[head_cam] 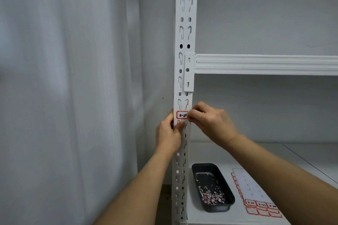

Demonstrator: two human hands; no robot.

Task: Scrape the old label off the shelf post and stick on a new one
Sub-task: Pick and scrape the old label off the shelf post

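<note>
A white slotted shelf post (pixel 184 42) runs up the middle of the view. A small red-bordered label (pixel 182 115) with dark handwriting lies flat on its front face. My left hand (pixel 167 133) grips the post from the left, just below the label, with the thumb across the front. My right hand (pixel 210 121) comes in from the right. Its curled fingertips pinch the label's right end against the post edge and hide that end.
On the lower shelf (pixel 301 153), a black tray (pixel 228 192) holds paper scrapings. A sheet of red-bordered labels (pixel 254 188) lies to its right. A white shelf beam (pixel 265 64) crosses above my hands. A pale curtain (pixel 73 97) hangs on the left.
</note>
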